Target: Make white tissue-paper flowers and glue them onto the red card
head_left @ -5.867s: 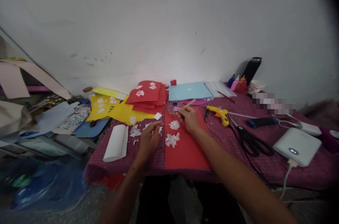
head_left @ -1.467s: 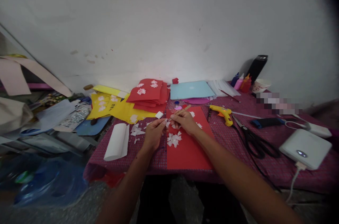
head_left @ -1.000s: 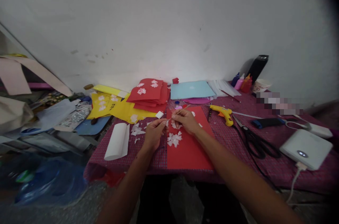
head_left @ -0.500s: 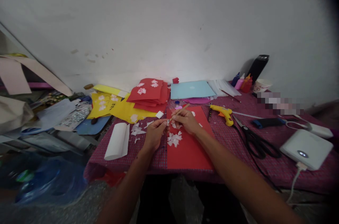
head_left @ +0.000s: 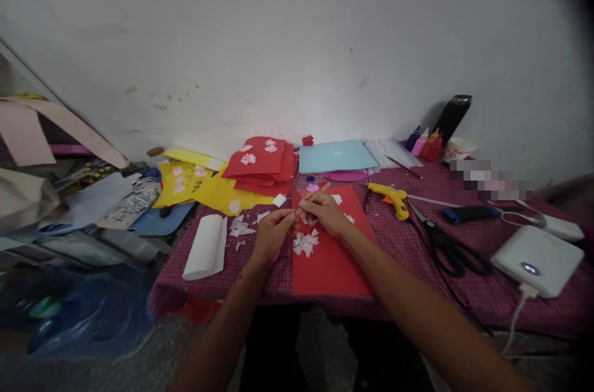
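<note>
My right hand (head_left: 323, 214) is closed round a slim wooden stick (head_left: 320, 191), its upper end slanting up to the right. The stick's lower end meets the fingertips of my left hand (head_left: 275, 231), which are pinched together. A small piece of white paper showed there a moment ago; now the fingers mostly cover it. Both hands are above a red sheet of paper (head_left: 331, 271). On this sheet lies a heap of pale pink-white paper pieces (head_left: 305, 243), and more pale pieces (head_left: 349, 218) show beyond my right hand.
White scraps (head_left: 241, 227) and a white paper roll (head_left: 204, 248) lie left. Behind are red cards (head_left: 257, 160), yellow sheets (head_left: 223, 188) and a light-blue sheet (head_left: 336, 158). Rightward lie a yellow glue gun (head_left: 392, 199), black scissors (head_left: 448, 247), a cutter (head_left: 471, 214) and a white box (head_left: 536, 261).
My right hand has shifted slightly, and the stick's lower end is now closer to my left fingertips. The white bit between them shows less. Everything else stays put.
</note>
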`<state>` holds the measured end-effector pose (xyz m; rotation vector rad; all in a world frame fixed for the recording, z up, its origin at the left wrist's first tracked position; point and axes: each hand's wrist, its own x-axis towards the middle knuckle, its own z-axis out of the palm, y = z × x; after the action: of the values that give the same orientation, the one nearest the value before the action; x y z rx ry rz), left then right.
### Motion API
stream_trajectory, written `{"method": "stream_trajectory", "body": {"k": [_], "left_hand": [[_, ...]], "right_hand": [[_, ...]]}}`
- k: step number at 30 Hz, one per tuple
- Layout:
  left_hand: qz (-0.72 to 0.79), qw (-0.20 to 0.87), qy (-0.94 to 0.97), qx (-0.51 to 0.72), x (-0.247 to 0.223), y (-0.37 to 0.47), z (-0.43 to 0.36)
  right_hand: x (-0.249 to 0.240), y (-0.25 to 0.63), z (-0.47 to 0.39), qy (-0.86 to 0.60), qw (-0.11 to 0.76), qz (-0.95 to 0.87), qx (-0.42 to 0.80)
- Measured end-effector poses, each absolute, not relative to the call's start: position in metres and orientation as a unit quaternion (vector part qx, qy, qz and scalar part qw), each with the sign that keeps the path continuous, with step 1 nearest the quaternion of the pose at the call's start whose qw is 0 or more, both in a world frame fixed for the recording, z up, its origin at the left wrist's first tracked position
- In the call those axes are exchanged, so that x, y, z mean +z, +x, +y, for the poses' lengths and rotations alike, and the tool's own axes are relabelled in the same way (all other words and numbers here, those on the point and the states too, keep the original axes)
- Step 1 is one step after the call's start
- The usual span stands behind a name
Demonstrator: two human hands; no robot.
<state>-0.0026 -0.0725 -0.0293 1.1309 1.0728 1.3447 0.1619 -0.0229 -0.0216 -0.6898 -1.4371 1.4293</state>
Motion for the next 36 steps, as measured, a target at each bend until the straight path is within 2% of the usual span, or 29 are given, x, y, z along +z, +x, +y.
{"method": "stream_trajectory", "body": {"k": [7,12,16,20,24,29,36], "left_hand": [[0.442,0.523,0.452,0.571,-0.033,-0.003,-0.069],[0.453,0.507,0.449,0.579,-0.032,-0.003,-0.068],[0.503,0.415,0.545,0.528,-0.023,-0.005,-0.078],[0.525,0.254,0.672,0.457,-0.017,-0.01,-0.09],[0.528,0.148,0.736,0.397,-0.018,-0.008,-0.095],[0.47,0.108,0.809,0.335,-0.016,-0.002,-0.104],[0.542,0.095,0.725,0.415,-0.02,-0.037,-0.106]], "right_hand": [[-0.023,0.161,-0.021,-0.305,0.492,-0.573,0.581],[-0.02,0.166,-0.018,-0.333,0.563,-0.523,0.547],[-0.018,0.171,-0.014,-0.336,0.608,-0.481,0.535],[-0.019,0.171,-0.013,-0.343,0.607,-0.482,0.531],[-0.018,0.169,-0.014,-0.347,0.6,-0.486,0.532],[-0.016,0.17,-0.015,-0.345,0.603,-0.486,0.53],[-0.015,0.169,-0.015,-0.35,0.6,-0.491,0.526]]}}
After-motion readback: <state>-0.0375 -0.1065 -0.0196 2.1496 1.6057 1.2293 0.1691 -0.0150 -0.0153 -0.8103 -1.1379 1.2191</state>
